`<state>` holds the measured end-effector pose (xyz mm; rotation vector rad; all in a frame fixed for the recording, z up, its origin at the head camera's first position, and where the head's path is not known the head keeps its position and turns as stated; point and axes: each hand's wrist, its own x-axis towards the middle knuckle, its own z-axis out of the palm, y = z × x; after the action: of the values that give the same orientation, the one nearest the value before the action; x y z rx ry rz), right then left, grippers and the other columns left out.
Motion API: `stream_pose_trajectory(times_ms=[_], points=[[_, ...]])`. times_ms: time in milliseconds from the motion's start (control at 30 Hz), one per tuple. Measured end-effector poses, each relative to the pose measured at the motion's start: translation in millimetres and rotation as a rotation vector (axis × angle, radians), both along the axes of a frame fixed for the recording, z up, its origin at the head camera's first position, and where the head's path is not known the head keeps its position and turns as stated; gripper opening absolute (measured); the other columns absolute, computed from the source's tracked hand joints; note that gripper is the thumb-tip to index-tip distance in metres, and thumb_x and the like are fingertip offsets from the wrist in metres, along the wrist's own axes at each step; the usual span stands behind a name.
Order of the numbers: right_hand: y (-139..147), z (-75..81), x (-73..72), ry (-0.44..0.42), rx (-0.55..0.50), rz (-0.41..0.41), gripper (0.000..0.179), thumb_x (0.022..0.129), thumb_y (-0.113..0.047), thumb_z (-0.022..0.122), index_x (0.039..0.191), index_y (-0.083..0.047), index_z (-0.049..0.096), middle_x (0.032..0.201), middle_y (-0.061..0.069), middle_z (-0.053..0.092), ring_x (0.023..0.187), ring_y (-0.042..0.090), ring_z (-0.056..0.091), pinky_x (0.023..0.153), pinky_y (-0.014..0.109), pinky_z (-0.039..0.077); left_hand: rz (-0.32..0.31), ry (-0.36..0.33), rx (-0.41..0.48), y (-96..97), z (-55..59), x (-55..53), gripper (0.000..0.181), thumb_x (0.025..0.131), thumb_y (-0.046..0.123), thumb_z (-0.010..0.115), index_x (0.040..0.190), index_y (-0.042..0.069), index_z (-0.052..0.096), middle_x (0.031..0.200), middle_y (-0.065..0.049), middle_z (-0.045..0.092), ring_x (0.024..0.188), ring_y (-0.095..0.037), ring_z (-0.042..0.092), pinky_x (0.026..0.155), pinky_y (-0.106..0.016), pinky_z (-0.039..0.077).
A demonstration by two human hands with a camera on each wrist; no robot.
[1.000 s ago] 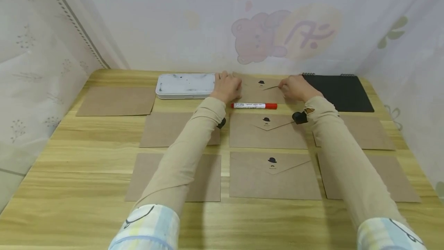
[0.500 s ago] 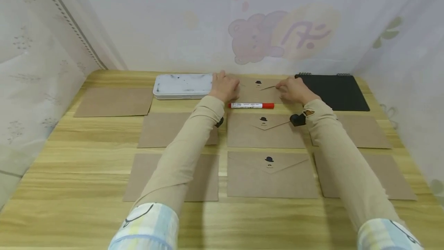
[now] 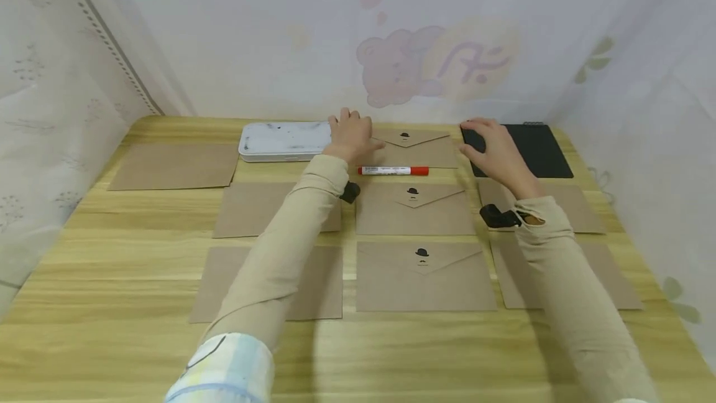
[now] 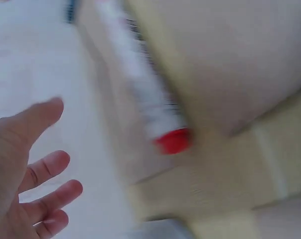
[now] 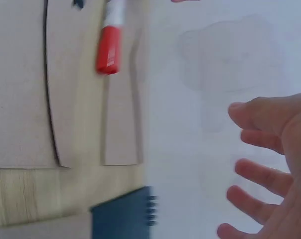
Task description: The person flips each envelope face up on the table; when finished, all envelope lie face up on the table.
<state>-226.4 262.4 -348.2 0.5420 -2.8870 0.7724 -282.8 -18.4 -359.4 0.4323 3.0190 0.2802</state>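
My left hand (image 3: 352,137) hovers with spread fingers between the white pencil case (image 3: 282,140) and the back envelope (image 3: 422,153), a brown paper one with a hat-and-moustache print. In the left wrist view its fingers (image 4: 51,164) hold nothing. To the right of that envelope, my right hand (image 3: 500,154) is over the black spiral notebook (image 3: 539,149), thumb apart from the fingers. The right wrist view also shows that hand (image 5: 275,159) holding nothing. A white marker with a red cap (image 3: 393,171) lies in front of the back envelope.
Two more printed envelopes lie nearer, a middle one (image 3: 416,219) and a front one (image 3: 425,291). Plain brown envelopes flank them, among them one at the far left (image 3: 173,166) and one at the front right (image 3: 598,278). A white printed curtain (image 3: 252,36) borders the wooden table's back.
Both hands have come off the back envelope, whose flap now lies flat. My right hand has moved right and opened; my left fingers have spread. The view has shifted slightly.
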Motion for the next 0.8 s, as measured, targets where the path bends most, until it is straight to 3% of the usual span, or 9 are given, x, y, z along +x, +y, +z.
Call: stream_pose_trajectory(times_ms=[100, 167, 300, 400, 533, 667, 733, 800], points=[[2, 7.1, 17.8, 0.057, -0.024, 0.012, 0.044, 0.091, -0.014, 0.061, 0.130, 0.001, 0.049, 0.136, 0.025, 0.039, 0.126, 0.044, 0.031, 0.100, 0.059, 0.023, -0.020, 0.025, 0.164, -14.2, 18.9, 12.1, 0.034, 0.089, 0.048, 0.057, 0.089, 0.013, 0.056, 0.105, -0.007, 0.051, 0.113, -0.031, 0.031, 0.091, -0.051, 0.018], [0, 11.7, 30.4, 0.070, -0.016, 0.032, 0.044, 0.091, -0.015, 0.062, 0.130, 0.000, 0.050, 0.135, 0.023, 0.041, 0.125, 0.042, 0.034, 0.098, 0.058, 0.026, -0.057, 0.040, 0.236, -26.7, 30.6, 26.8, 0.030, 0.090, 0.045, 0.056, 0.090, 0.014, 0.056, 0.110, -0.007, 0.052, 0.114, -0.031, 0.030, 0.090, -0.051, 0.016], [-12, 19.5, 53.2, 0.025, -0.001, 0.105, 0.046, 0.091, -0.018, 0.061, 0.132, -0.002, 0.049, 0.134, 0.020, 0.044, 0.124, 0.039, 0.037, 0.094, 0.056, 0.033, -0.168, 0.054, 0.277, -57.9, 45.7, 70.1, 0.027, 0.091, 0.040, 0.057, 0.096, 0.014, 0.059, 0.124, -0.009, 0.052, 0.120, -0.032, 0.029, 0.092, -0.054, 0.014], [-24, 24.1, 68.6, -0.018, -0.008, 0.156, 0.053, 0.091, -0.018, 0.062, 0.137, -0.003, 0.041, 0.133, 0.018, 0.045, 0.124, 0.037, 0.038, 0.093, 0.055, 0.034, -0.250, 0.048, 0.273, -84.5, 49.1, 106.9, 0.027, 0.090, 0.037, 0.060, 0.102, 0.013, 0.060, 0.125, -0.009, 0.053, 0.122, -0.033, 0.030, 0.094, -0.058, 0.014], [-43, 27.9, 86.6, -0.053, -0.012, 0.196, 0.067, 0.090, -0.023, 0.063, 0.144, -0.006, 0.027, 0.133, 0.013, 0.046, 0.122, 0.031, 0.042, 0.094, 0.052, 0.035, -0.295, 0.019, 0.303, -132.2, 44.3, 148.8, 0.027, 0.087, 0.030, 0.066, 0.107, 0.012, 0.060, 0.121, -0.010, 0.055, 0.120, -0.034, 0.036, 0.093, -0.063, 0.013], [-64, 28.8, 102.7, -0.087, 0.004, 0.273, 0.071, 0.089, -0.027, 0.064, 0.145, -0.007, 0.025, 0.132, 0.011, 0.049, 0.120, 0.028, 0.045, 0.095, 0.050, 0.036, -0.287, -0.003, 0.347, -187.8, 32.8, 178.4, 0.035, 0.082, 0.023, 0.072, 0.111, 0.011, 0.059, 0.122, -0.013, 0.054, 0.118, -0.036, 0.040, 0.093, -0.062, 0.018], [-76, 28.5, 110.3, -0.103, 0.021, 0.334, 0.068, 0.090, -0.027, 0.063, 0.144, -0.005, 0.028, 0.130, 0.011, 0.051, 0.121, 0.028, 0.045, 0.096, 0.048, 0.036, -0.315, 0.004, 0.368, -212.2, 21.7, 188.4, 0.046, 0.079, 0.023, 0.075, 0.119, 0.010, 0.058, 0.129, -0.015, 0.050, 0.120, -0.038, 0.041, 0.102, -0.049, 0.022], [-86, 27.2, 118.4, -0.119, 0.034, 0.386, 0.066, 0.090, -0.027, 0.063, 0.143, -0.005, 0.031, 0.129, 0.010, 0.052, 0.122, 0.025, 0.045, 0.098, 0.045, 0.036, -0.352, 0.015, 0.391, -231.7, 5.9, 197.3, 0.059, 0.076, 0.023, 0.078, 0.127, 0.009, 0.054, 0.135, -0.016, 0.047, 0.125, -0.030, 0.039, 0.105, -0.031, 0.025]])
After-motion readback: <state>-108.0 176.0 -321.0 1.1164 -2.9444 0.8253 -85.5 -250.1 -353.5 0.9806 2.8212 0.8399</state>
